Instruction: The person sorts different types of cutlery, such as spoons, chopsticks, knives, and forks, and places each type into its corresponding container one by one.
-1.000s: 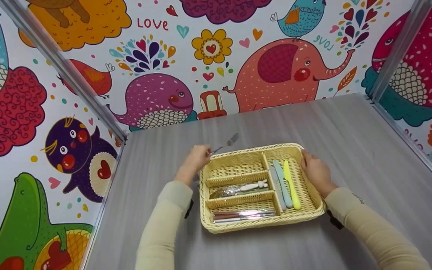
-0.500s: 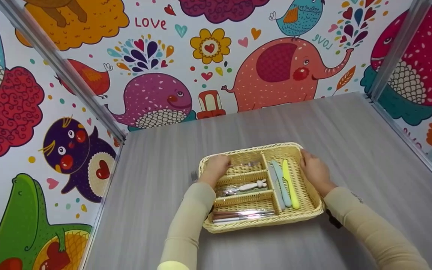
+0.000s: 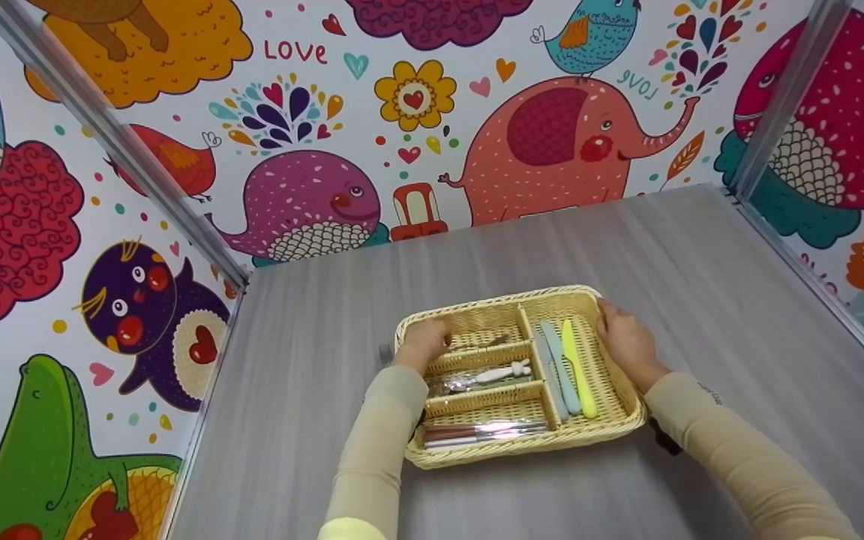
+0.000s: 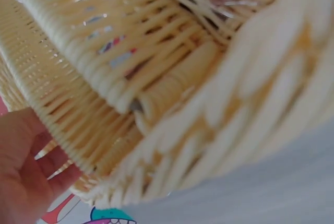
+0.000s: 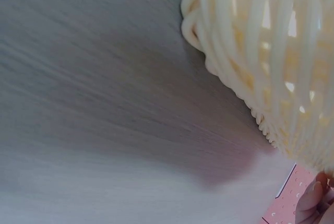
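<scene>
A wicker cutlery basket (image 3: 522, 449) with four walls and divided compartments sits on the table. My left hand (image 3: 423, 345) is inside its far left compartment, where the head of a fork (image 3: 499, 341) shows low beside the divider, to the right of my fingers. Whether my fingertips still pinch its handle I cannot tell. In the left wrist view, the fingers (image 4: 55, 169) show behind a woven divider. My right hand (image 3: 629, 346) grips the right rim, thumb on the inner side. In the right wrist view, its fingertips (image 5: 312, 200) are at the basket's edge.
Blue and yellow knives (image 3: 580, 367) lie in the right compartment. The middle one holds a white-handled utensil (image 3: 503, 372) and wrapped pieces; the near one holds chopstick-like sticks (image 3: 469, 433). Grey tines (image 3: 385, 354) show on the table left of the basket. Cartoon-printed walls (image 3: 312, 202) surround the table.
My left hand has carried the fork from beyond the basket's far left rim into the far left compartment and lowered it. My right hand has stayed on the right rim.
</scene>
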The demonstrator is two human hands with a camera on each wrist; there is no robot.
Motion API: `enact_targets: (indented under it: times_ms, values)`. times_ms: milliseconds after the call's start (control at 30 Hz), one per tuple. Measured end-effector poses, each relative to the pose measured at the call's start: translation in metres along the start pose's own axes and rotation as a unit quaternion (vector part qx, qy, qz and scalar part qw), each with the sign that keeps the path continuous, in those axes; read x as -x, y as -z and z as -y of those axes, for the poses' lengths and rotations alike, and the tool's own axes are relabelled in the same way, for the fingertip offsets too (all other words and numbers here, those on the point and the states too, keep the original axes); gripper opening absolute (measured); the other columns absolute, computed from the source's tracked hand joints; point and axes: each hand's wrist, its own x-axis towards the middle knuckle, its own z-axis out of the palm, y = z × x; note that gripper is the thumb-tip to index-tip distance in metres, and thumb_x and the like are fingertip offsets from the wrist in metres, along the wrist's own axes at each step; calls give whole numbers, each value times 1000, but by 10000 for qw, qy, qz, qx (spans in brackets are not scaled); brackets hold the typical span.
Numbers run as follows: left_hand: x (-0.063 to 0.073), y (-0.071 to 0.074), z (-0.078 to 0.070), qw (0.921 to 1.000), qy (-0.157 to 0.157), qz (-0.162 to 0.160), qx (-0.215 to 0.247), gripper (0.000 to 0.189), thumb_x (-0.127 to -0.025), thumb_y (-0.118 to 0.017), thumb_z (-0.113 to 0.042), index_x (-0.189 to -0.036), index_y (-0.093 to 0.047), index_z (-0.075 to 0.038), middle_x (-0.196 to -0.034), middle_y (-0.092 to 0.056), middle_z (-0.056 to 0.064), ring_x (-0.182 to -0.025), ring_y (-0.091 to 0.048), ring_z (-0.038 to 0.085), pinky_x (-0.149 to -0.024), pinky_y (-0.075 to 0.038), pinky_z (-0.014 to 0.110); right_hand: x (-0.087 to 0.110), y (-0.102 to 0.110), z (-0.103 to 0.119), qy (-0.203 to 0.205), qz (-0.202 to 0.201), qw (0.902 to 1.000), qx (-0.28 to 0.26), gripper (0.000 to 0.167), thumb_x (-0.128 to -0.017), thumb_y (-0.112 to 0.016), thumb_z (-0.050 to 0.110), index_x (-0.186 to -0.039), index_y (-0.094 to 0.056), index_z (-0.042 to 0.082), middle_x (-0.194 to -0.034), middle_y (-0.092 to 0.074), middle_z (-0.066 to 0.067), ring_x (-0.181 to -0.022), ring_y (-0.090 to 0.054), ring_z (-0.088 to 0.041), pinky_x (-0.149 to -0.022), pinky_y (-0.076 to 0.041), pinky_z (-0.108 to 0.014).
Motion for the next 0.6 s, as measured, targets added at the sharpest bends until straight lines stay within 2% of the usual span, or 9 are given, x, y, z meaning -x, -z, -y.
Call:
enact_targets:
  times_ms: [100,200,267,367,400,467,500,533,600]
  values:
    - [2,7,-4,9991,309,284,89,4,-80,-68,-10,-83,-70,-8,-87,-69,5,-82,-63,23,-72,-52,35,0,-1,1,2,11,10000,3,36,-90,-50,9,-124,-52,-2,-80,-61,-28,-59,-57,-37,-49,-44,-52]
    - [-19,-12,13,9989,299,311,200,15,-76,-65,-1,-82,-70,-14,-85,-68,2,-82,-63,20,-69,-52,34,-1,-1,0,-2,14,10000,9,36,-91,-50,9,-124,-52,-2,-80,-61,-28,-60,-57,-38,-50,-44,-53]
    - [-38,-37,32,9997,122,40,200,24,-73,-60,3,-83,-70,-17,-84,-67,0,-79,-62,19,-65,-51,32,-1,-2,0,12,-4,10000,10,35,-91,-50,9,-124,-52,-2,-81,-61,-28,-61,-58,-38,-51,-45,-53]
    - [-45,-40,46,9977,129,27,665,31,-78,-55,4,-91,-70,-20,-91,-67,0,-86,-61,18,-69,-51,32,0,-2,0,-36,-5,10000,9,35,-91,-50,10,-124,-53,-1,-77,-60,-26,-54,-54,-35,-45,-42,-49]
    - [-43,-31,46,9944,333,269,968,30,-82,-55,3,-97,-70,-19,-97,-66,1,-92,-61,19,-74,-51,33,0,-2,0,-40,-11,10000,11,35,-91,-50,10,-124,-53,-1,-77,-60,-26,-53,-52,-33,-43,-41,-48]
    - [-39,-22,59,9870,78,-33,1606,23,-84,-56,-3,-97,-69,-16,-93,-66,1,-86,-60,16,-70,-50,29,0,-2,0,-45,-22,10000,7,35,-91,-50,10,-123,-53,-1,-78,-60,-26,-51,-51,-32,-42,-39,-47]
    - [-29,-5,57,9827,185,29,1845,20,-86,-57,-6,-100,-69,-15,-95,-66,2,-89,-60,16,-73,-51,30,0,-2,-1,-50,-29,10000,-1,35,-91,-50,10,-123,-53,-1,-79,-60,-26,-52,-51,-33,-42,-39,-47]
    - [-29,-3,63,9777,232,-41,2087,18,-86,-59,-6,-98,-69,-14,-94,-66,2,-88,-60,17,-73,-51,30,0,-2,-1,-38,-43,10000,-10,35,-91,-50,10,-123,-53,-1,-81,-60,-27,-54,-53,-35,-43,-40,-49]
    - [-4,24,60,9735,350,-509,2203,15,-85,-59,-6,-96,-69,-9,-91,-66,7,-85,-60,20,-72,-51,32,0,-1,-2,-21,-35,10000,-31,35,-91,-50,11,-124,-53,-1,-86,-61,-28,-58,-55,-37,-45,-42,-51]
